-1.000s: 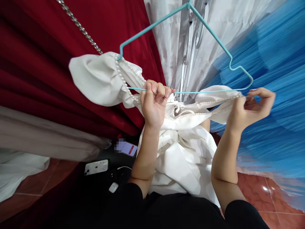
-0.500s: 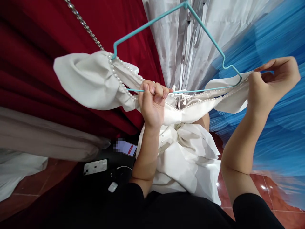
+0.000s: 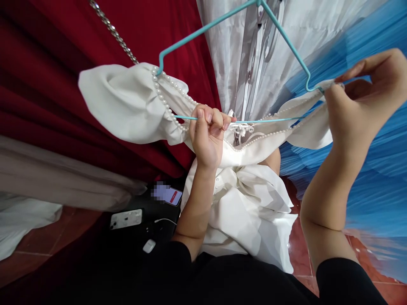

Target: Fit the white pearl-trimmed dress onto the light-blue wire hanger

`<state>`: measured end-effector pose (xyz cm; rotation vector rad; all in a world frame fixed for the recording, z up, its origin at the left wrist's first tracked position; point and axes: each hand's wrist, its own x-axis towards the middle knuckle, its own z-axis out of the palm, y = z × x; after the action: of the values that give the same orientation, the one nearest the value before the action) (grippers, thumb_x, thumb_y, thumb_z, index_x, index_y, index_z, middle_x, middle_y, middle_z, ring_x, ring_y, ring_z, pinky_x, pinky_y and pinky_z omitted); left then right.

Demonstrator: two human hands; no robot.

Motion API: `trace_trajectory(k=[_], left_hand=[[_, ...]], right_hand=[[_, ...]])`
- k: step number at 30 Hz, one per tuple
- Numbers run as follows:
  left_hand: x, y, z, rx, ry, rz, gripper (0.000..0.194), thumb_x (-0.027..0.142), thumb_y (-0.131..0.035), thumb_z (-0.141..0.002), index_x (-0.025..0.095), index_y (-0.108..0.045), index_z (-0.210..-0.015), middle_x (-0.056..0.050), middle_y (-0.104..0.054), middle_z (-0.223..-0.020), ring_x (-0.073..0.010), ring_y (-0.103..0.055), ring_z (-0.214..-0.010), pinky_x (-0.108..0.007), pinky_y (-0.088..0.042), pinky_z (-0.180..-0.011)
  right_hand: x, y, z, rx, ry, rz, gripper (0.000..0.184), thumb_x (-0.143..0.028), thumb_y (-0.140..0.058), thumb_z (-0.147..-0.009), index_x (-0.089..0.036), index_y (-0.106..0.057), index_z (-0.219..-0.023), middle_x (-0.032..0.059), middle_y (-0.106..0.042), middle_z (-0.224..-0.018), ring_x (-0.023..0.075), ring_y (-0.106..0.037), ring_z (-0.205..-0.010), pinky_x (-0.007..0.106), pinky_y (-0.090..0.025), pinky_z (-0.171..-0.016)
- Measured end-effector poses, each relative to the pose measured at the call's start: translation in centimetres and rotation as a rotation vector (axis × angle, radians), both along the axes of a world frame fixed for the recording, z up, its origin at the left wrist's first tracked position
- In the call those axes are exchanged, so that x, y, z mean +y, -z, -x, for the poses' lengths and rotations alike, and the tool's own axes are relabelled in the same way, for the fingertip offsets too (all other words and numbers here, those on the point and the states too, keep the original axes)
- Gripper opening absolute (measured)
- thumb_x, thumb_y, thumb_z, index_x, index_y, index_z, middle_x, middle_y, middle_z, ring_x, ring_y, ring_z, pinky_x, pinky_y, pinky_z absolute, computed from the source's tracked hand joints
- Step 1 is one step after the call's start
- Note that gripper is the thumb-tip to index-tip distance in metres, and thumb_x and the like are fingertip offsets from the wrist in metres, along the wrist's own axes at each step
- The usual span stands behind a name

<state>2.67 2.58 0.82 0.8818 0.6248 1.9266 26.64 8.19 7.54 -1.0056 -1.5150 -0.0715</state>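
Observation:
A light-blue hanger (image 3: 206,29) stands upright inside the neckline of a white dress (image 3: 237,159) with pearl beading along its edge. My left hand (image 3: 208,137) is closed around the hanger's thin lower bar, at the front of the neckline. At the right end of the hanger, my right hand (image 3: 362,93) pinches the dress's beaded shoulder edge between thumb and fingers. This edge now covers the hanger's right tip. On the left, a puffed sleeve (image 3: 124,103) hangs from the other hanger end. The skirt lies bunched below, towards my body.
Red curtain (image 3: 171,38) and a beaded chain (image 3: 114,31) are at the left. White fabric (image 3: 318,38) hangs behind, blue tulle (image 3: 375,178) at the right. On a black surface lie two phones (image 3: 126,219) and a small white case (image 3: 149,245). Red tiles (image 3: 302,254) cover the floor.
My right hand has moved up and outward, drawing the shoulder edge over the hanger's right end. The hanger and my left hand have shifted slightly right in view.

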Motion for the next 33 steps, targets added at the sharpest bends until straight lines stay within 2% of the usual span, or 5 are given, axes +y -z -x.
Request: trace_trajectory(k=[8,15,23,29,33], left_hand=[[-0.1,0.1,0.0,-0.084,0.074,-0.049,0.034,0.029,-0.033,-0.108,0.022,-0.04,-0.076,0.004,-0.029,-0.06,-0.013,-0.046,-0.061,-0.031,-0.056,-0.085],[0.1,0.3,-0.4,-0.105,0.095,-0.045,0.033,0.032,-0.037,-0.107,0.022,-0.04,-0.076,0.004,-0.03,-0.062,-0.0121,-0.048,-0.061,-0.031,-0.057,-0.088],[0.3,0.9,-1.4,-0.043,0.111,0.027,0.033,0.044,-0.045,-0.105,0.023,-0.042,-0.08,0.004,-0.047,-0.066,-0.0128,-0.064,-0.076,-0.036,-0.055,-0.101],[-2.0,2.7,-0.6,0.073,0.252,0.211,0.027,0.046,-0.058,-0.098,0.02,-0.062,-0.106,-0.008,-0.072,-0.117,-0.02,-0.072,-0.105,-0.036,-0.056,-0.097],[-4.8,1.4,0.8,0.343,0.102,0.147,0.02,0.035,-0.062,-0.098,0.018,-0.071,-0.093,-0.006,-0.073,-0.087,-0.0175,-0.071,-0.081,-0.033,-0.059,-0.081]], right_hand=[[-4.1,0.0,6.4,0.242,-0.284,-0.047,0.006,-0.015,-0.07,-0.08,-0.018,-0.065,-0.081,0.0002,-0.058,-0.08,0.009,-0.054,-0.068,0.028,-0.04,-0.063],[-6.2,7.0,9.3,0.371,-0.632,0.809,0.032,-0.038,-0.079,-0.08,-0.023,-0.068,-0.107,0.003,-0.073,-0.103,0.0146,-0.069,-0.095,0.033,-0.057,-0.087],[-3.4,8.1,10.3,1.245,-0.998,0.342,0.028,-0.051,-0.06,-0.088,-0.026,-0.057,-0.075,-0.0009,-0.053,-0.073,0.0155,-0.063,-0.081,0.04,-0.056,-0.099],[-4.1,8.3,11.2,1.202,-0.948,0.246,0.041,-0.054,-0.044,-0.096,-0.026,-0.05,-0.068,-0.0022,-0.034,-0.065,0.0137,-0.049,-0.066,0.034,-0.057,-0.084],[-3.8,8.2,11.4,1.191,-0.931,0.221,0.042,-0.052,-0.039,-0.1,-0.026,-0.053,-0.071,-0.002,-0.034,-0.066,0.0136,-0.048,-0.066,0.034,-0.057,-0.083]])
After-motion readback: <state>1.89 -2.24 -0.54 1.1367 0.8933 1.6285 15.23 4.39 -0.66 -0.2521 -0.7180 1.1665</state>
